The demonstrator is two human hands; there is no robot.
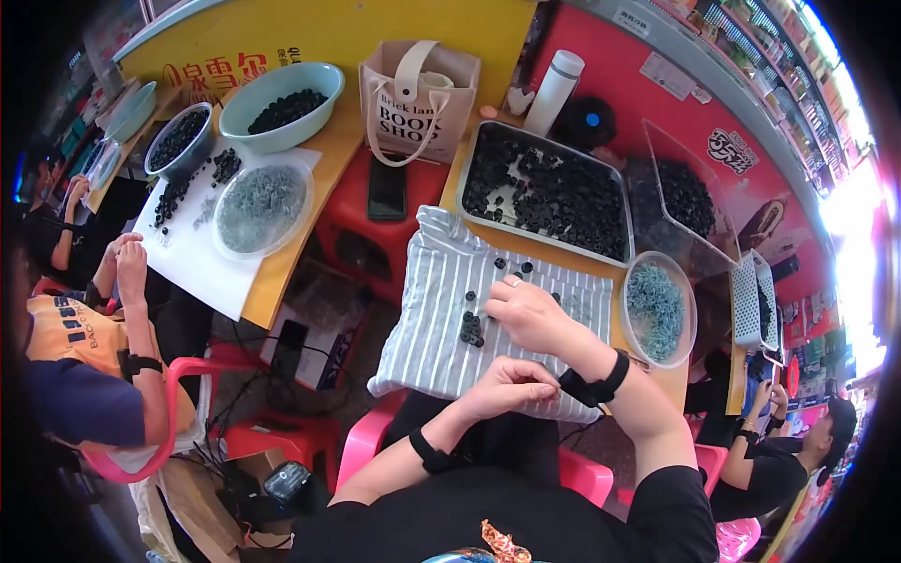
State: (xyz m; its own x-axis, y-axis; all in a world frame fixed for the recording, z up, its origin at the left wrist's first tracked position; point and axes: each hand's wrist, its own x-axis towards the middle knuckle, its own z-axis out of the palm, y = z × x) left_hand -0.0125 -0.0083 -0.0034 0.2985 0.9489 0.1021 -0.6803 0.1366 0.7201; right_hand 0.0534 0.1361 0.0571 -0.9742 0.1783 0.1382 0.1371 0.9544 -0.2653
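Lying mid-frame on striped cloth [418, 328] — black pieces [471, 329], just left of curled right hand [527, 314]; below, pinched left hand [497, 388] — cannot tell, for either, whether gripping anything.

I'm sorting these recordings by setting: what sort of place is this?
Probably a shared handwork area inside a shop: a rectangular silver metal tray of small black pieces stands on a pale wooden table, another person sits alongside, and shelves of colourful goods line the upper right.
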